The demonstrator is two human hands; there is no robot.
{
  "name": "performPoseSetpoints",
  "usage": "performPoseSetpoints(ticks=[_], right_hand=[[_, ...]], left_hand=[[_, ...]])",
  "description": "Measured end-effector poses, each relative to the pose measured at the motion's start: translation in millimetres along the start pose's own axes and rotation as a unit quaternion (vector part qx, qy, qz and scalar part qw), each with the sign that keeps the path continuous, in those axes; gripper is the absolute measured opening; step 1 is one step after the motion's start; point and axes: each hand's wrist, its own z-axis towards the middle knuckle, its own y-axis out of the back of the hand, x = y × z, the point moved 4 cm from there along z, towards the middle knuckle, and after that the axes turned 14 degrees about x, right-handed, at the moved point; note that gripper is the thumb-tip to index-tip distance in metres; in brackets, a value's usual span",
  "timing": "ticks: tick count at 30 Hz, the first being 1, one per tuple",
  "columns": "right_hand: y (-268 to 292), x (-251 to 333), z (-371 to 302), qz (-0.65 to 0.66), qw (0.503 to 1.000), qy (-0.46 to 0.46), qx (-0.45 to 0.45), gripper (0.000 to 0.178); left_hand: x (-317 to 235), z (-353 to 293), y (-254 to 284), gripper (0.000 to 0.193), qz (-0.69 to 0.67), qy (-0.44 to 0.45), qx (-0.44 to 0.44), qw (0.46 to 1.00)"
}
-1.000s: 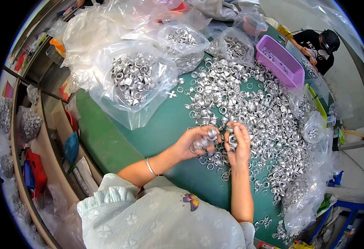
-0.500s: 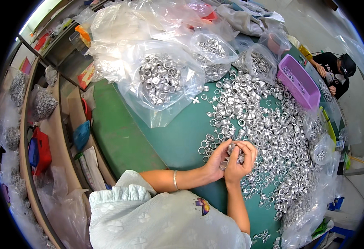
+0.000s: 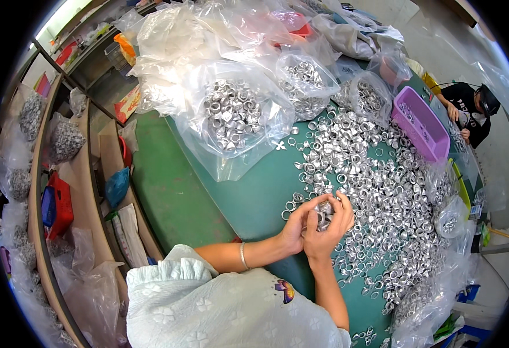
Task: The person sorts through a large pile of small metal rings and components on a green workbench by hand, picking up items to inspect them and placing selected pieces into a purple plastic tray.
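Cupped together over the table's near part, my left hand and my right hand hold several silvery metal rings between them. Fingers of both hands curl round the rings, and the palms hide some of them. Beyond and to the right of my hands spreads a large heap of loose metal rings on the green table. A few single rings lie just past my left fingertips. Farther off at the left, an open clear plastic bag holds more rings.
A purple basket with some rings stands at the back right. Across the table a person in black works with both hands. More filled bags lie at the back. Shelves with bags and a red bin line the left.
My hands have shifted slightly left and nearer, still cupped round the rings. My right fingers are a little more raised and spread. The view has tilted slightly.
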Motion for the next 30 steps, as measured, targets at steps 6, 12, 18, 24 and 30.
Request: performPoseSetpoints(ticks=[6, 12, 18, 24, 30], right_hand=[[-3.7, 5.7, 0.6, -0.020, 1.000, 0.009, 0.005, 0.046], [-12.0, 0.5, -15.1, 0.120, 0.989, 0.051, -0.071, 0.046], [0.8, -18.7, -38.3, 0.270, 0.962, -0.023, -0.030, 0.033], [13.9, -27.6, -48.3, 0.271, 0.961, -0.045, 0.026, 0.015], [18.1, -28.5, -61.2, 0.233, 0.970, -0.046, 0.060, 0.022]], left_hand=[[-3.1, 0.2, 1.6, 0.036, -0.067, 0.003, -0.047, 0.997], [-18.8, -2.2, -6.2, 0.027, -0.155, -0.022, -0.023, 0.987], [-113.6, 3.8, 16.4, 0.025, -0.225, -0.157, -0.026, 0.961], [-293.9, 37.6, 54.3, 0.030, 0.202, -0.478, -0.153, 0.841], [-328.5, 59.7, 62.9, 0.049, 0.730, -0.355, -0.400, 0.426]])
